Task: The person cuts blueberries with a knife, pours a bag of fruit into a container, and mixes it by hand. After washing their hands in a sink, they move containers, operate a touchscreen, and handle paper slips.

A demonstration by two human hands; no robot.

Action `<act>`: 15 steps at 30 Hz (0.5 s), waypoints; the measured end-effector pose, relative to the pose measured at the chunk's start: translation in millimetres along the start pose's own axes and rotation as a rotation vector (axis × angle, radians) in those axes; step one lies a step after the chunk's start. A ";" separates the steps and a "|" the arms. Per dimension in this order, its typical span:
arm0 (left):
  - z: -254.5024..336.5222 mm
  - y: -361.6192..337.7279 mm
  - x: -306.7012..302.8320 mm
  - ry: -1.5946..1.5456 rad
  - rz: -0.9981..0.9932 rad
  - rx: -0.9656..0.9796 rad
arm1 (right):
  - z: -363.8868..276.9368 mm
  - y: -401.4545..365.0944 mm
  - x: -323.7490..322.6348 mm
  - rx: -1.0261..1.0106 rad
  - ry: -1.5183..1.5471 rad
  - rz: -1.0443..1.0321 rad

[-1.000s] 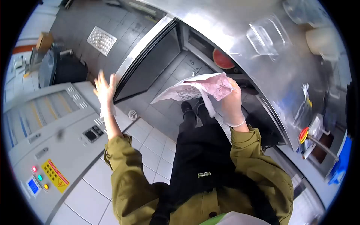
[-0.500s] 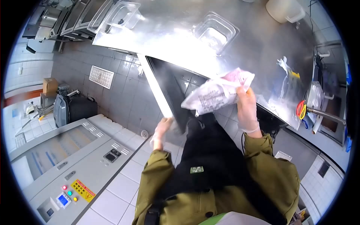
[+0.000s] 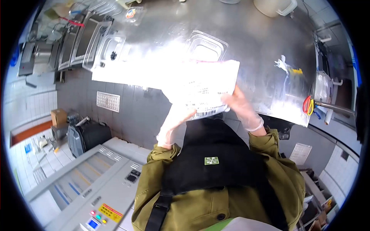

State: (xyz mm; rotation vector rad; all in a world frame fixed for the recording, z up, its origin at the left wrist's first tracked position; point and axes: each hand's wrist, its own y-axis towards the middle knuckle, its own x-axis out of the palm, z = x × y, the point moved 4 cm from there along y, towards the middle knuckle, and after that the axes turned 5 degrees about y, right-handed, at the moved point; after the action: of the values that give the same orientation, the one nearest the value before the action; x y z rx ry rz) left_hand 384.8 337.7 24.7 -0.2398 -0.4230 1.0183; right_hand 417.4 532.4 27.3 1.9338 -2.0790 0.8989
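Observation:
A white printed plastic bag (image 3: 202, 90) with a barcode near its lower edge is in both of my hands, over the front edge of the steel counter (image 3: 254, 42). My left hand (image 3: 175, 124) has closed its fingers on the bag's lower left side, while my right hand (image 3: 243, 109), slightly blurred, grips the right edge. Both hands wear thin clear gloves. Strong glare washes out much of the bag's print. Just behind the bag sits a clear plastic container (image 3: 219, 47), partly covered by it.
Another clear container (image 3: 122, 45) with dark bits stands at the counter's left end. A beige pitcher (image 3: 269, 8) is at the back right. Scissors (image 3: 308, 106) with red and yellow handles hang near the right edge. A grey control cabinet (image 3: 115, 181) stands lower left.
My left hand has left the door under the counter, which no longer shows open, and has taken hold of the bag. My right hand has brought the bag left and turned it print upward.

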 end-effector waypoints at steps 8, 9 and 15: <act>23.9 49.4 -61.5 -0.069 -0.214 -0.579 | 54.3 43.8 39.7 0.320 0.174 0.037; 34.8 54.2 -56.2 -0.066 -0.268 -0.593 | 63.9 43.4 37.6 0.356 0.204 0.050; 31.5 88.5 -71.1 -0.054 -0.383 -0.632 | 70.1 49.0 61.2 0.312 0.732 0.349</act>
State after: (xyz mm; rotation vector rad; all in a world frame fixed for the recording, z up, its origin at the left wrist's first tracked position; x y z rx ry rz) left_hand 270.3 321.4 2.5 -0.6702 -0.8032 0.4926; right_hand 381.1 442.7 -13.8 1.0643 -1.8912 1.7630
